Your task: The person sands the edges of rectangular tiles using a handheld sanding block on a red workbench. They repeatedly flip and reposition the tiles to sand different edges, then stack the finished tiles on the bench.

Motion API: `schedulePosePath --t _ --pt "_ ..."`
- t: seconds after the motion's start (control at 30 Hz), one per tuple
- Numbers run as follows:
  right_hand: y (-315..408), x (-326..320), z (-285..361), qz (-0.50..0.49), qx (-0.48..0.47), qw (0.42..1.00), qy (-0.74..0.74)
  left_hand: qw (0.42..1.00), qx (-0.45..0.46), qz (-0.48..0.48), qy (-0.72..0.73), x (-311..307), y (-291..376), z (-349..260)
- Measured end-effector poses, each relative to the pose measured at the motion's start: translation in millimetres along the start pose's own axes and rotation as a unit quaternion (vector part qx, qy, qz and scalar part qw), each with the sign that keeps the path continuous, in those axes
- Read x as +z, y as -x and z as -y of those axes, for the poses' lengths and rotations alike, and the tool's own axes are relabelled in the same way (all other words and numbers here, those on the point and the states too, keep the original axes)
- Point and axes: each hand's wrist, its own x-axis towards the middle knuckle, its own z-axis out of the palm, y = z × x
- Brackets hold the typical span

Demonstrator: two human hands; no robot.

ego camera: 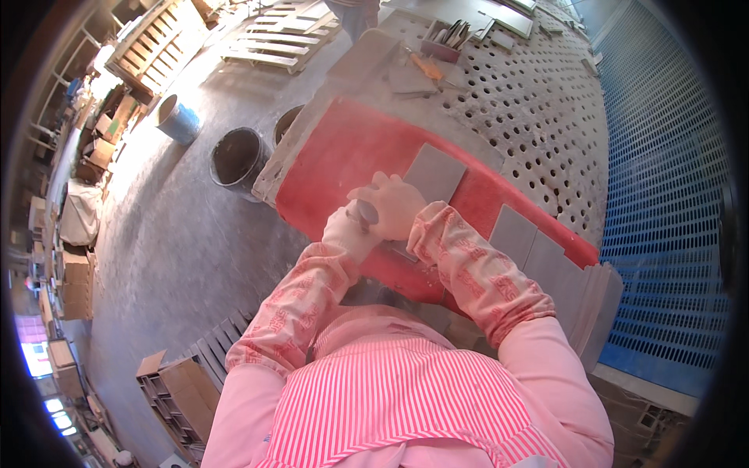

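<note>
Both hands meet above a red sheet (363,140) on the worktable. My left hand (353,228) seems to wear a pale glove; a rounded grey object (366,213) shows between the hands, and I cannot tell which hand holds it. My right hand (398,205) overlaps the left, its fingers spread towards the upper left. Just beyond it a flat grey tile (436,174) lies on the red sheet. More grey tiles (515,231) are at the right, beside my right forearm.
A table top full of round holes (526,117) stretches beyond, with a bin of tools (442,50) and an orange-handled tool (427,67). Blue slatted panel (661,205) at right. Buckets (237,157) and a wooden pallet (281,35) stand left. Another person (354,14) is at the far side.
</note>
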Motion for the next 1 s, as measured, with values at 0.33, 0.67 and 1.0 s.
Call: schedulePosePath --t 0.33,0.67,1.0 --pt "65.9 -16.1 -15.5 -0.094 0.170 0.981 0.003 0.990 0.065 -0.106 0.062 -0.7 30.2 86.0" --pt "34.0 28.3 49.1 -0.127 0.120 0.984 -0.021 0.994 0.071 -0.073 -0.027 -33.1 -63.7 113.1" --pt "58.7 12.1 55.7 -0.074 0.182 0.980 0.026 0.995 0.052 0.019 -0.084 -47.7 -97.1 116.4"
